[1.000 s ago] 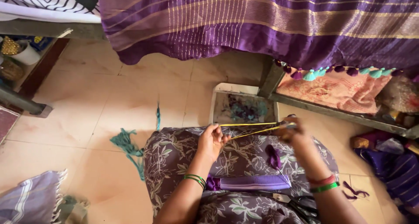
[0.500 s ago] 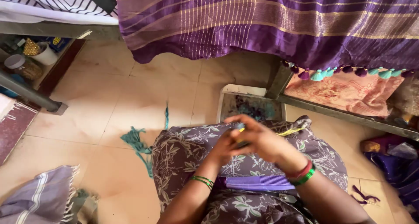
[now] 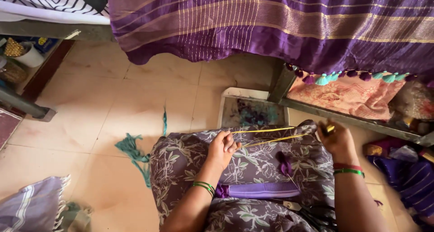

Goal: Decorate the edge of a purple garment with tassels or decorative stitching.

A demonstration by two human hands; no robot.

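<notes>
The yellow threads [image 3: 271, 136] run taut above the lap, stretched between the two hands. The left hand [image 3: 222, 147] rests on the flower-printed purple cloth [image 3: 181, 164] covering the knees, its fingers [image 3: 233, 146] curled narrow around the near ends of the threads. The right hand [image 3: 335, 139] is raised off the cloth on the far side of the threads, fingers [image 3: 326, 131] pinched shut on the other ends, where a small yellow bit shows between them.

Half a second ago both hands were clasped together at the middle of the cloth and the threads were bunched between them; now the hands have drawn well apart and the threads lie pulled out straight, much as they were a second ago.

Nearer the body than the threads, a purple comb [image 3: 264, 190] lies flat across the cloth, with a small purple tassel [image 3: 284, 162] between it and the threads. Scissors [image 3: 307, 210] lie just nearer than the comb. Beyond the threads a shallow white tray [image 3: 226, 106] sits on the tiled floor [image 3: 113, 101], partly under a metal frame. A teal bundle of thread [image 3: 133, 151] lies on the floor to the left of the cloth. A purple sari with gold stripes [image 3: 271, 24] hangs over the bed beyond the tray.
</notes>
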